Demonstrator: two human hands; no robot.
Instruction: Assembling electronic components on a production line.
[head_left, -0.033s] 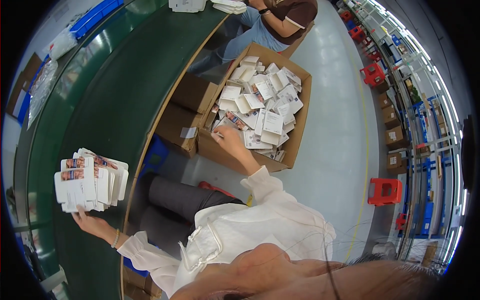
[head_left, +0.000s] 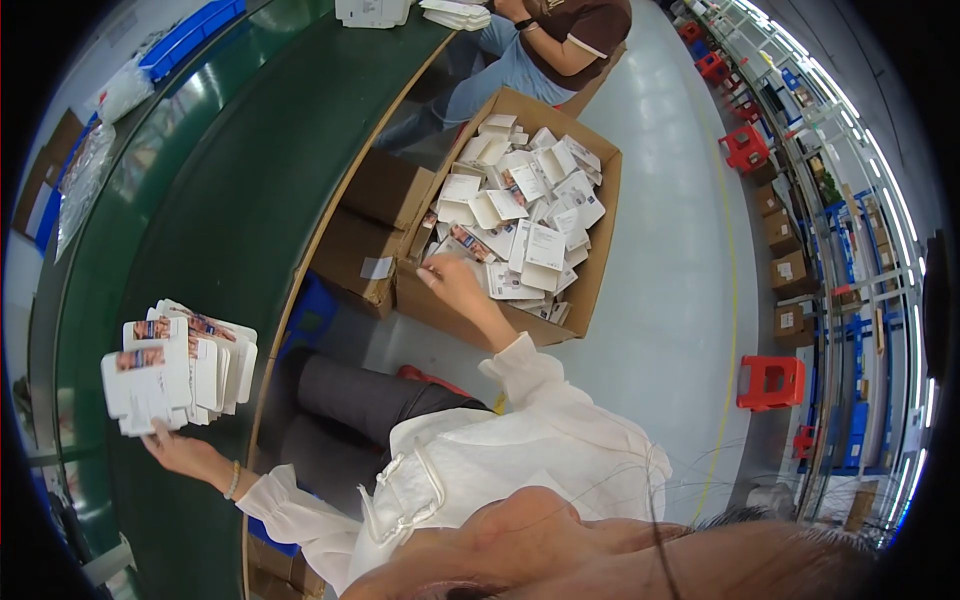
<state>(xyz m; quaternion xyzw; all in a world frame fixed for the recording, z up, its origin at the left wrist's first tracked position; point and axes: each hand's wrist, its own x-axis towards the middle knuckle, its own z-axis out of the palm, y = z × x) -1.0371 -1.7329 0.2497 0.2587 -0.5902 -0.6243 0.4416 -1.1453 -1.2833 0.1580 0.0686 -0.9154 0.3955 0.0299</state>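
A fanned stack of flat white cartons (head_left: pixel 215 362) with photo-printed panels lies on the green belt at the left. My left hand (head_left: pixel 185 452) pinches the near edge of the top flat carton (head_left: pixel 148 390), which sticks out to the left of the stack. Over the near left rim of a large cardboard box (head_left: pixel 602 250), my right hand (head_left: pixel 462 288) hovers with its fingers curled together. Whatever they may hold is hidden. Inside the box lies a heap of opened white cartons (head_left: pixel 540 190), several with raised flaps.
The green conveyor belt (head_left: pixel 220 190) runs along my left side. More flat cartons (head_left: pixel 455 14) rest at its far end, near a seated person in a brown shirt (head_left: pixel 575 45). Brown boxes (head_left: pixel 350 245) stand under the belt edge. A red stool (head_left: pixel 770 383) stands at the right.
The top flat carton has slid a little left and toward me, away from the stack, with my left hand on it. My right hand has barely shifted.
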